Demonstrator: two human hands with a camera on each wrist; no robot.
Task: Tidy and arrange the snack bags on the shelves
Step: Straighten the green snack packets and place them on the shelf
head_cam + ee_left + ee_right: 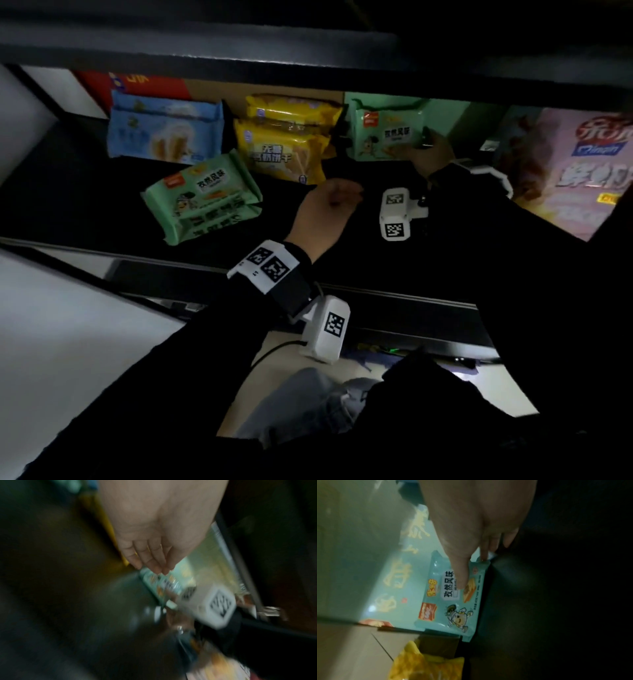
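On the dark shelf board, seen from the head camera, the snack packets sit in loose groups. At about 10 o'clock stand two pale blue plastic wafer bags, one behind the other. At 12 o'clock two glossy yellow biscuit bags overlap in the same way. Just below and left of them, two mint-green cracker packets lie flat and skewed, one stacked on the other, well forward of the rest.

At about 1 o'clock an upright mint-green cracker packet with a cartoon figure stands against a tall green carton at the back of the shelf. The right hand grasps this packet by its right end: in the right wrist view the thumb lies across its printed face and the other fingers curl behind its edge.

The left hand hovers over the shelf at the centre, holding nothing, apart from every packet. The blurred left wrist view shows its fingers together and loosely extended.

At 3 o'clock a large pink snack bag leans at the right end of the shelf.
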